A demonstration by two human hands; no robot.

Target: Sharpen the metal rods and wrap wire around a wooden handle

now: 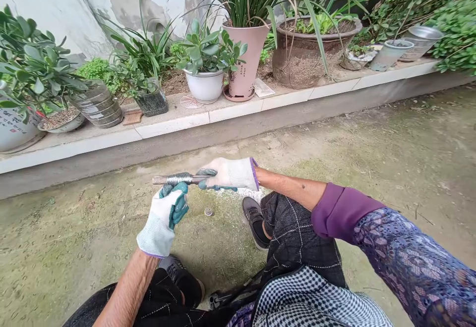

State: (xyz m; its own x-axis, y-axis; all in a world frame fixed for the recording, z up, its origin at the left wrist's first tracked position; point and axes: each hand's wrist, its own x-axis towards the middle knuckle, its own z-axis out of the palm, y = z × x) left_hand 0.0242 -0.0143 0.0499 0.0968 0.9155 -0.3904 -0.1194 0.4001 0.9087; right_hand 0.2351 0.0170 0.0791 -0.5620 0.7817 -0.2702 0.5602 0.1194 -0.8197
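Observation:
A slim greyish rod (161, 180) lies nearly level in front of me, with shiny wire-like strand (181, 179) wound tightly round its middle. My right hand (226, 173), in a white glove with a green coated palm, is closed round the rod's right end. From below, my left hand (165, 213), gloved the same way, has its thumb and finger against the wound part, its other fingers curled in. Whether a loose end of the strand is in the left fingers cannot be made out. The rod's left tip sticks out free.
A low tiled ledge (230, 113) runs across the back. On it stand a white pot (206, 88), a pink pot (246, 59), a wide brown pot (297, 62) and several others. A small round object (208, 212) lies on the mossy ground between my shoes (256, 223).

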